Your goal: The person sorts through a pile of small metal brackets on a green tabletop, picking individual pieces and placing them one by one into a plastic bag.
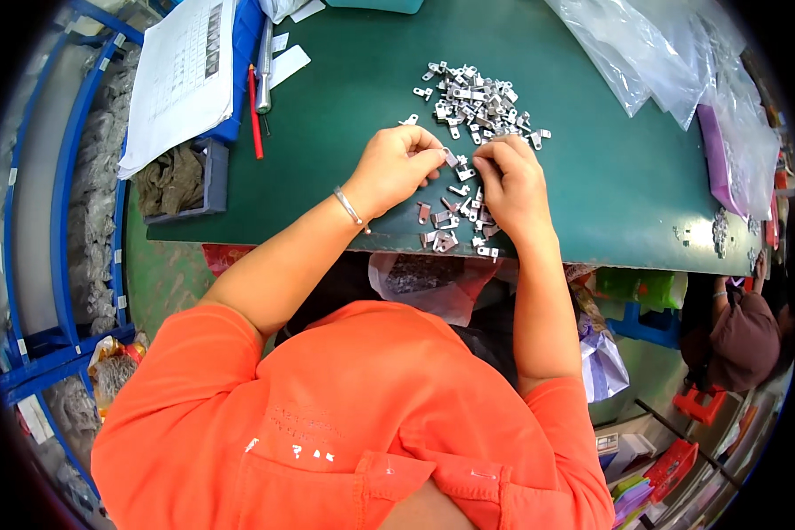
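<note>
My left hand [399, 166] pinches a small metal bracket [450, 157] between thumb and fingertips, over the green table. Just right of it, my right hand [514, 184] has thumb and forefinger drawn together. What it holds, if anything, is hidden behind the fingers. Beyond both hands lies a heap of small silvery metal brackets [477, 95] with holes in them. Between my wrists and the table's near edge is a looser group of the same brackets [446, 217]. A single bracket [409, 120] lies apart, beyond my left knuckles.
The green table [327, 97] carries a red pen [255, 115], a metal-handled tool [264, 71] and papers [181, 75] on the left. A grey bin with cloth [172, 181] stands at the left edge. Plastic bags [645, 53] lie far right. Another person [742, 340] sits beyond the right end.
</note>
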Tool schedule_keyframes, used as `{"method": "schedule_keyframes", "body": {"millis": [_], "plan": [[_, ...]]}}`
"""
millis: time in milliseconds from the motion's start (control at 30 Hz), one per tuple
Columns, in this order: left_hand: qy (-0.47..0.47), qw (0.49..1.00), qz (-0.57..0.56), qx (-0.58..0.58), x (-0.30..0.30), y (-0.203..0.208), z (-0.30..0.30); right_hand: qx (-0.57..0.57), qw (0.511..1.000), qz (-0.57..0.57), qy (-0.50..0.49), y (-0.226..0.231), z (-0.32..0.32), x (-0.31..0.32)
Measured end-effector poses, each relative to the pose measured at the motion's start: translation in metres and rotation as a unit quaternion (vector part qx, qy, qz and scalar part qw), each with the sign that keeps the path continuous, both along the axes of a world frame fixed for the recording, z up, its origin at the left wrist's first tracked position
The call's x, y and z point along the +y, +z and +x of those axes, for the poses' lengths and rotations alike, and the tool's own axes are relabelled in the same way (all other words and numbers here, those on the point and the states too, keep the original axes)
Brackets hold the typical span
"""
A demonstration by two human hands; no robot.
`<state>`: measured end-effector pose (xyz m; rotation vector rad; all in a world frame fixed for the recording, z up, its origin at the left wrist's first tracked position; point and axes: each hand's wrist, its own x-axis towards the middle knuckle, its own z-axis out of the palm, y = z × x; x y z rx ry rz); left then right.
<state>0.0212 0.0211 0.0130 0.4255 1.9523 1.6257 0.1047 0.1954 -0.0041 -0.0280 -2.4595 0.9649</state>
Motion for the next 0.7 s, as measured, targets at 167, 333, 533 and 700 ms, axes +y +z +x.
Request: {"method": "schedule_keyframes", "body": {"millis": [167, 333, 533, 700], "plan": [[0.01, 0.984, 0.112, -0.135, -0.005, -0.006, -0.001, -0.037, 0.991, -0.104, 0.081, 0.018, 0.005, -0.005], [0.005, 0.978, 0.147, -0.147, -0.007, -0.004, -0.001, -0.074, 0.978, -0.196, 0.008, 0.013, 0.014, 0.004], [-0.152, 0.954, -0.137, 0.217, -0.028, 0.02, 0.008, -0.091, 0.962, -0.191, 0.174, 0.011, 0.026, 0.017], [-0.281, 0.897, -0.157, 0.304, -0.032, 0.02, 0.025, -0.08, 0.978, -0.029, 0.192, 0.007, 0.048, -0.005]]}}
